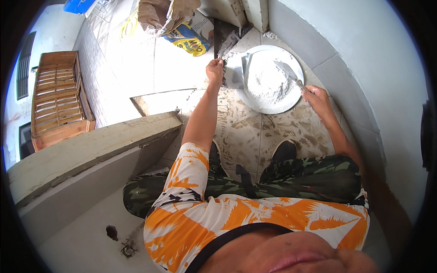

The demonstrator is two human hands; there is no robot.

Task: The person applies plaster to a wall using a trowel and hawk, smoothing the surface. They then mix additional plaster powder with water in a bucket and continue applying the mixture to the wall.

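Sitting beyond the left hand are seemingly sacks.

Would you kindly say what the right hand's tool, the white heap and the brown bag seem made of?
Tool blade: probably dull metal, being thin and grey.
White heap: apparently powder, matte, loose and lumpy.
Brown bag: likely paper, matte, sharply creased.

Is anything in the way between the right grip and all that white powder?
Nothing I can see blocks it. The right grip holds the scraper, which reaches over the rim of the round dish, its blade touching the white powder.
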